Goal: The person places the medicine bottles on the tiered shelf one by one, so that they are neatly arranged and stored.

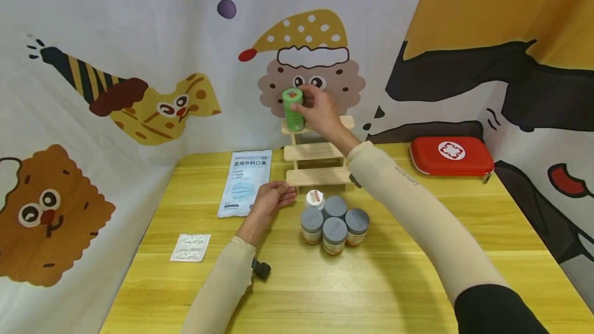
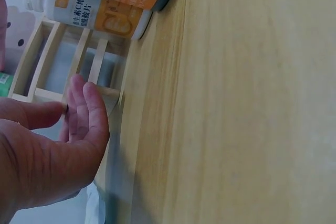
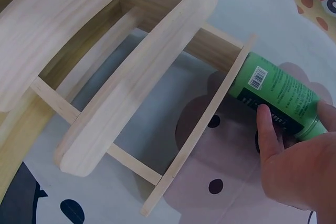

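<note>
In my right hand [image 1: 321, 112] is a green cylindrical canister [image 1: 293, 112], pinched between thumb and fingers. The canister stands upright at the left end of the top step of a small wooden stepped rack [image 1: 317, 152]. Its base meets that step in the right wrist view, where a barcode shows on the green canister [image 3: 283, 95]. My left hand [image 1: 274, 197] is low at the rack's left front corner. Thumb and fingers of the left hand [image 2: 63, 140] lie around the end of the lowest step, lightly pinching it.
Several grey-lidded jars [image 1: 334, 236] and a small white-capped bottle [image 1: 315, 198] stand in front of the rack. A blue-white mask packet [image 1: 246, 182] lies left of it, a blister pack [image 1: 191, 248] nearer the left edge. At right lies a red first-aid case [image 1: 450, 156].
</note>
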The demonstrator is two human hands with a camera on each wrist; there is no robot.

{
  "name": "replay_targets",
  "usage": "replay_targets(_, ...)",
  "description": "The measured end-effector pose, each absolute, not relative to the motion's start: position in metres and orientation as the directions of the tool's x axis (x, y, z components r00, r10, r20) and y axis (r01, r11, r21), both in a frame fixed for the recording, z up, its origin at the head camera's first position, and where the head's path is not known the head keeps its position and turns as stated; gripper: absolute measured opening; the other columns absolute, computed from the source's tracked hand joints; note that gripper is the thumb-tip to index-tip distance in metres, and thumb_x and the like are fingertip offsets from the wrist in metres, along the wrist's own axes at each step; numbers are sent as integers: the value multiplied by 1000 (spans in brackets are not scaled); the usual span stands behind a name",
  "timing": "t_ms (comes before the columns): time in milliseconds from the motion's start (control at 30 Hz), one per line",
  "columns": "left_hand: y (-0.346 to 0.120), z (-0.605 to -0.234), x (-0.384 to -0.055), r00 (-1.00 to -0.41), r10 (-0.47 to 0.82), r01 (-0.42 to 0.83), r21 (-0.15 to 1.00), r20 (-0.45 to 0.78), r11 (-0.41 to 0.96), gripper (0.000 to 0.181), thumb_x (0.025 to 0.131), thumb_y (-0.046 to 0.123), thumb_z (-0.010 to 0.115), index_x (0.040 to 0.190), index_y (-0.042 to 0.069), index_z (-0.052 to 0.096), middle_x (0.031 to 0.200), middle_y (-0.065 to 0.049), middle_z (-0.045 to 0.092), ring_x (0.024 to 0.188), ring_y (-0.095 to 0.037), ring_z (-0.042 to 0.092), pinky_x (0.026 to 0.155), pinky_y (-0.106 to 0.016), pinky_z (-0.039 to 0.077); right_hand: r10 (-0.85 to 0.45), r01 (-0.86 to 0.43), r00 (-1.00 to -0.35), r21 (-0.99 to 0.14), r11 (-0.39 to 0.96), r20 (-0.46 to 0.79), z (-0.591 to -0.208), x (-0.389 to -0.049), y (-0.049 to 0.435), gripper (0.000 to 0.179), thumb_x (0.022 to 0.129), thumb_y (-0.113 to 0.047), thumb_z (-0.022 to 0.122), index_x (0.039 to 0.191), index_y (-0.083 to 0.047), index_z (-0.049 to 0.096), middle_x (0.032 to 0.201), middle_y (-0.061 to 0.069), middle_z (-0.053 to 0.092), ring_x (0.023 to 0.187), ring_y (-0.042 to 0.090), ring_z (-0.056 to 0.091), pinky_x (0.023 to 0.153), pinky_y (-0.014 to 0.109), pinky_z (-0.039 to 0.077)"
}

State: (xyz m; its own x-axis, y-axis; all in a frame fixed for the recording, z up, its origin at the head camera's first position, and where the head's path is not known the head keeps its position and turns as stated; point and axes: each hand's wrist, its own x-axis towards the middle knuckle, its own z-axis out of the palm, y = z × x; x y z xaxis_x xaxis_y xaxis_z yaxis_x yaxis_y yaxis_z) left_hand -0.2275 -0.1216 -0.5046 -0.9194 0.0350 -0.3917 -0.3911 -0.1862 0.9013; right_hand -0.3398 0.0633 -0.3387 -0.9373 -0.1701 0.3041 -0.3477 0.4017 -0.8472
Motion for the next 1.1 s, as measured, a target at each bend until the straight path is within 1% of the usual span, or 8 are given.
replay_targets(133,-122,-504,-227,-918,38,-393,900,-394,-188,23,109,10,59,126,-5,61,107,-15,79,84,-13,78,88,-34,68,-170,-337,-941,-848,408,292,-339,-339,64,57,99,-22,78,149,-8,55,141,14,66,126,28,67,110,41,57)
replay_targets(267,-123,-505,-226,-919,39,-393,900,-393,-188,24,109,11,59,127,-5,61,107,-14,79,84,-13,78,90,-35,68,-177,-340,-940,-849,405,292,-340,-337,66,59,100,-21,77,152,-8,53,143,15,64,129,29,66,112,41,56)
replay_targets(467,-123,-506,-226,-919,42,-394,901,-393,-182,28,109,13,60,130,-6,59,113,-18,78,86,-14,78,95,-38,67,-202,-369,-929,-824,430,311,-344,-332,70,64,100,-23,77,155,-7,49,146,14,63,132,28,64,116,42,54)
replay_targets(600,-122,-506,-226,-921,42,-389,903,-388,-181,28,109,12,60,130,-6,59,117,-21,77,86,-14,78,94,-38,67,-194,-380,-925,-819,431,327,-348,-327,76,67,99,-28,78,156,-7,48,147,13,64,133,28,64,117,43,52)
replay_targets(700,-123,-507,-226,-921,37,-389,903,-389,-186,26,109,11,59,128,-6,60,116,-21,77,86,-14,78,92,-36,68,-196,-385,-922,-832,400,333,-352,-323,82,67,99,-27,78,155,-7,48,148,14,63,133,30,65,115,44,55)
replay_targets(867,-123,-507,-226,-921,36,-388,902,-388,-188,24,109,10,59,127,-6,61,111,-18,78,87,-15,78,90,-35,68,-184,-369,-928,-859,356,323,-355,-315,96,64,98,-26,79,154,-10,51,150,16,62,135,34,64,109,46,59)
replay_targets(1000,-123,-507,-227,-924,43,-382,906,-381,-184,26,109,11,59,128,-6,61,108,-14,78,88,-15,78,92,-37,67,-176,-374,-926,-872,317,333,-357,-307,109,61,99,-27,78,152,-11,53,150,14,62,138,31,61,109,45,59)
replay_targets(1100,-123,-507,-227,-923,43,-383,905,-381,-184,27,109,11,59,129,-6,61,108,-14,78,87,-15,78,92,-36,67,-180,-382,-922,-877,293,342,-361,-298,117,59,100,-27,77,152,-12,54,151,12,62,140,27,59,111,46,58)
